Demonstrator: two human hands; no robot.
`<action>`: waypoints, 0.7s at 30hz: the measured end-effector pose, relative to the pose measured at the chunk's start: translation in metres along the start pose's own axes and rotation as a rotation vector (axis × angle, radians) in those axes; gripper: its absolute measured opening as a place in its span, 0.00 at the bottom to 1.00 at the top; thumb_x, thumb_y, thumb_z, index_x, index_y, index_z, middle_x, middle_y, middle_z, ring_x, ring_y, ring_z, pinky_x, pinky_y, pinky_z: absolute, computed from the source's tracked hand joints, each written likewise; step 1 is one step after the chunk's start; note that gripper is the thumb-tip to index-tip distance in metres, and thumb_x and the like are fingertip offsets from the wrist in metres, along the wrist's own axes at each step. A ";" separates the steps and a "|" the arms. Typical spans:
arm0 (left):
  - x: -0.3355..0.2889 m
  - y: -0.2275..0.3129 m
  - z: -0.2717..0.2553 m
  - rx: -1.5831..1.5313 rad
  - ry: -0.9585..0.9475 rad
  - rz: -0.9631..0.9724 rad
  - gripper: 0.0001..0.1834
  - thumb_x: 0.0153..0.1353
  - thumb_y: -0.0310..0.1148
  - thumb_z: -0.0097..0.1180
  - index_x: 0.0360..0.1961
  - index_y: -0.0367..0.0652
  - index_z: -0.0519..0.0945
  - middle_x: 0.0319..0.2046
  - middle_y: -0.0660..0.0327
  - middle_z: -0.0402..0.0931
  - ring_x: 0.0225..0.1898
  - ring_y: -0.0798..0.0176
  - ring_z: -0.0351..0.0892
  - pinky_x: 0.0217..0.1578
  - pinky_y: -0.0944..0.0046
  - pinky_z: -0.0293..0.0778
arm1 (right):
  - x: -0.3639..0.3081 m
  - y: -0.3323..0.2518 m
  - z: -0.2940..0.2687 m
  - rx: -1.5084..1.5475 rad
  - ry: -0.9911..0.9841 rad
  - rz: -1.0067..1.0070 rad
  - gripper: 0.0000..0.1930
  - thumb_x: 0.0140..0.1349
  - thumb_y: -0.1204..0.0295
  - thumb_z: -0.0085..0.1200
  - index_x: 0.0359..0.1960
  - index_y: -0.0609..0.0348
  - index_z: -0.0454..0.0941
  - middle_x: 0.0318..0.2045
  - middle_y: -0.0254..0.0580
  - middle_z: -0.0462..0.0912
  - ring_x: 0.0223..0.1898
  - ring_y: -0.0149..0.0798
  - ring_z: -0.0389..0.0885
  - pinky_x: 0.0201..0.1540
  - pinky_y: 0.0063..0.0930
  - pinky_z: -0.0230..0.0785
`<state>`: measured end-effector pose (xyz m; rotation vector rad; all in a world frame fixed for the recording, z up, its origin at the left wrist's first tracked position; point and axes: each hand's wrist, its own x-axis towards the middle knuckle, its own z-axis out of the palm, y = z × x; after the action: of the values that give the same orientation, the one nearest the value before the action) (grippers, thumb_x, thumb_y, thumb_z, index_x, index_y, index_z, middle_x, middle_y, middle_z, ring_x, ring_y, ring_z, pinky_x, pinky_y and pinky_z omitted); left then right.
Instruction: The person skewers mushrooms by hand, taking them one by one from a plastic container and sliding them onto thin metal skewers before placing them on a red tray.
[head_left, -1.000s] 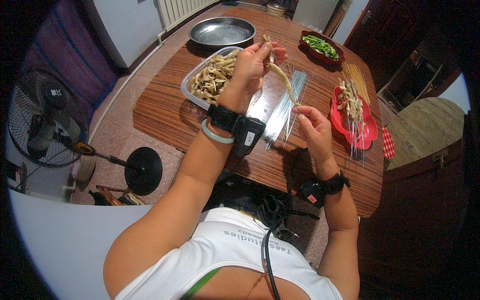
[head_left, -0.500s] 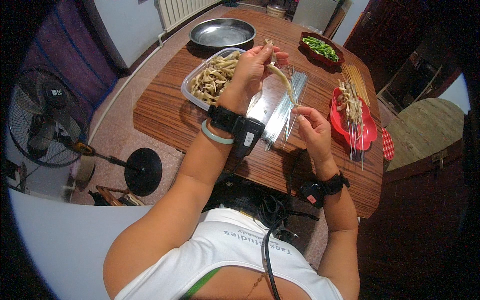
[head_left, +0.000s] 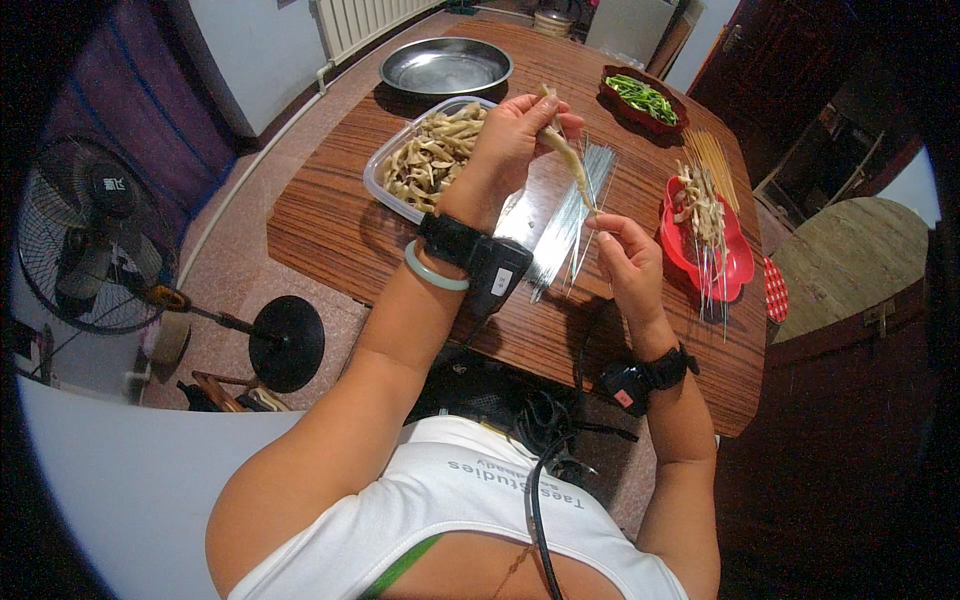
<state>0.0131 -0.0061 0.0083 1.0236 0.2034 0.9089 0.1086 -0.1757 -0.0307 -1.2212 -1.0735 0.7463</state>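
Observation:
Between my two hands stretches a pale mushroom strip [head_left: 572, 168], slanting down to the right. My left hand [head_left: 508, 135] pinches its upper part, and a tip sticks up past the fingers. With thumb and forefinger, my right hand [head_left: 632, 262] grips the thin lower end; whether a skewer runs inside I cannot tell. Beneath the strip lies a bundle of metal skewers [head_left: 560, 240] on the table. A clear plastic container [head_left: 378, 190] full of mushroom strips [head_left: 430, 155] stands beside my left wrist. Right of my right hand, a red tray [head_left: 738, 268] holds mushroom-loaded skewers [head_left: 706, 215].
A round metal pan [head_left: 445, 68] sits at the far left of the wooden table [head_left: 320, 235]. Green vegetable pieces [head_left: 640, 96] fill a dark red dish at the far right. Wooden skewers [head_left: 718, 165] lie behind the red tray. A fan [head_left: 90, 235] stands on the left.
My left hand has shifted slightly right. The mushroom strip, more curved before, now runs straighter between my hands. My right hand has hardly moved.

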 end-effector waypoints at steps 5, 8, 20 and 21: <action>-0.001 0.000 0.002 0.053 -0.010 -0.013 0.11 0.58 0.35 0.43 0.32 0.36 0.70 0.26 0.55 0.75 0.28 0.65 0.76 0.30 0.68 0.74 | -0.001 -0.001 0.001 0.000 0.011 -0.004 0.08 0.54 0.76 0.44 0.35 0.62 0.73 0.19 0.21 0.65 0.17 0.15 0.56 0.18 0.09 0.46; -0.001 -0.001 0.003 0.033 -0.021 -0.018 0.11 0.58 0.35 0.43 0.32 0.36 0.69 0.26 0.55 0.75 0.27 0.64 0.76 0.30 0.68 0.74 | 0.000 0.000 0.001 -0.017 0.021 -0.022 0.08 0.54 0.76 0.44 0.35 0.62 0.72 0.18 0.21 0.65 0.16 0.15 0.55 0.17 0.09 0.45; -0.004 0.001 0.007 0.009 0.051 0.015 0.16 0.61 0.40 0.36 0.35 0.37 0.69 0.25 0.55 0.75 0.26 0.65 0.76 0.26 0.69 0.74 | 0.000 -0.002 0.000 -0.032 -0.003 -0.019 0.08 0.55 0.75 0.43 0.36 0.62 0.72 0.18 0.21 0.65 0.17 0.16 0.56 0.18 0.11 0.47; -0.002 0.000 0.006 0.010 0.050 0.015 0.16 0.61 0.40 0.36 0.35 0.37 0.69 0.25 0.55 0.75 0.26 0.65 0.76 0.26 0.69 0.74 | 0.000 -0.002 0.000 -0.046 -0.003 -0.032 0.08 0.55 0.75 0.43 0.36 0.62 0.72 0.19 0.22 0.65 0.17 0.17 0.57 0.19 0.11 0.48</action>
<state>0.0148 -0.0115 0.0104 1.0137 0.2427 0.9484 0.1083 -0.1762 -0.0288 -1.2394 -1.1157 0.7019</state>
